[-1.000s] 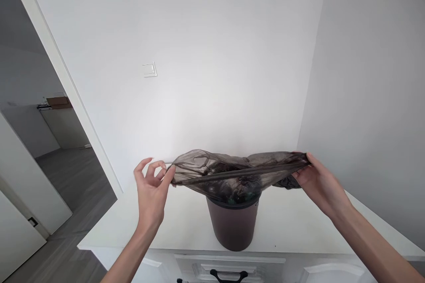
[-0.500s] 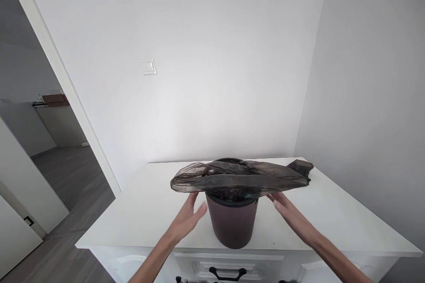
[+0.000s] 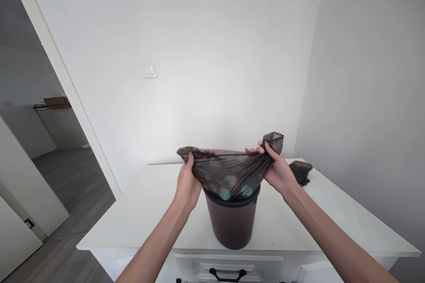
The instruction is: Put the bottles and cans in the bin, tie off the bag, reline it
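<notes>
A thin, see-through black trash bag point(image 3: 229, 172) is stretched between my two hands above a dark purple trash can point(image 3: 232, 225) with a black rim. My left hand point(image 3: 187, 183) grips the bag's left end, thumb pressed on the plastic. At the right end, my right hand point(image 3: 277, 170) is closed round the bag, and a bunched tip stands up above the fingers. Pale and greenish round shapes show through the plastic near the rim; what they are I cannot tell. The bag's lower part is inside the can, hidden by its wall.
The can stands upright near the front edge of a white cabinet top point(image 3: 142, 216). A crumpled black plastic bundle point(image 3: 300, 171) lies behind my right hand. Below is a drawer with a black handle point(image 3: 227, 275). Walls close off the back and right; a doorway opens at left.
Both hands have come up from beside the can and taken hold of the bag's ends. The bag's mouth, earlier spread wide and flat, is now lifted and pulled taut. The can has hardly moved.
</notes>
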Demonstrator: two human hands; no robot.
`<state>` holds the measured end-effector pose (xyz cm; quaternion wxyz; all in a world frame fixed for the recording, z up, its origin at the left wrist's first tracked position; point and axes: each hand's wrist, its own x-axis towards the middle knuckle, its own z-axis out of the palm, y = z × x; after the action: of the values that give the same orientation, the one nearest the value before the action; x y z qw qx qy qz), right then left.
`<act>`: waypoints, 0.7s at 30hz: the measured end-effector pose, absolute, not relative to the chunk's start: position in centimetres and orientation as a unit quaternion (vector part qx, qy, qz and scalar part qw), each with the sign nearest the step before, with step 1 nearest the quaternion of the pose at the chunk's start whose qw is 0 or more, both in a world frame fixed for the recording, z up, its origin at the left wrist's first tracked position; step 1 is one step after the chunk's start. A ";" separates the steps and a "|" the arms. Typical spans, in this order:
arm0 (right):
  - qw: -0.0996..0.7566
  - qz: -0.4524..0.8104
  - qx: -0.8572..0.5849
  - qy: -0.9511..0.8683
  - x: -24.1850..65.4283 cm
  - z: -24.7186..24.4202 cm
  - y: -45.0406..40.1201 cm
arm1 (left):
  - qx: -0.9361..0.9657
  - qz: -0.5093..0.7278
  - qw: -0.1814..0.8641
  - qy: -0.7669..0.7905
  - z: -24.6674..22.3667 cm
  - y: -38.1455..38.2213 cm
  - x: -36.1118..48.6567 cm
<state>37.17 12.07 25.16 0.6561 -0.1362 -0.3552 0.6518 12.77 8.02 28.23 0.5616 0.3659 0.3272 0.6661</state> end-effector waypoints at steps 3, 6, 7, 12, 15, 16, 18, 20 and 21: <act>0.651 0.674 -0.060 -0.342 36.9 25.8 12.3 | 0.335 0.693 0.590 0.243 29.2 8.0 13.4; 0.637 0.672 -0.083 -0.368 36.7 26.3 12.7 | 0.346 0.705 0.580 0.215 30.0 7.6 13.5; 0.632 0.663 -0.113 -0.386 36.6 26.5 12.8 | 0.364 0.704 0.568 0.224 30.3 7.4 13.5; 0.510 0.506 -0.339 -0.608 35.6 28.2 11.0 | 0.566 0.619 0.417 0.350 32.1 5.9 13.2; 0.386 0.391 -0.332 -0.766 34.3 29.3 9.0 | 0.711 0.482 0.300 0.415 34.0 4.8 13.6; 0.366 0.363 -0.318 -0.795 33.6 29.4 8.5 | 0.747 0.436 0.270 0.423 34.7 4.4 13.9; 0.369 0.302 -0.305 -0.824 32.2 29.2 8.0 | 0.809 0.358 0.207 0.418 35.7 3.5 14.7; 0.399 0.241 -0.303 -0.831 30.8 28.6 8.0 | 0.864 0.297 0.149 0.377 36.3 2.8 15.5; 0.414 0.221 -0.303 -0.829 30.3 28.3 8.2 | 0.888 0.272 0.132 0.346 36.2 2.5 15.8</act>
<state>30.29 8.20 28.26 0.4139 -0.3033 -0.8293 0.2214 15.76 2.53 36.23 0.1318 0.8882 0.3460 0.2721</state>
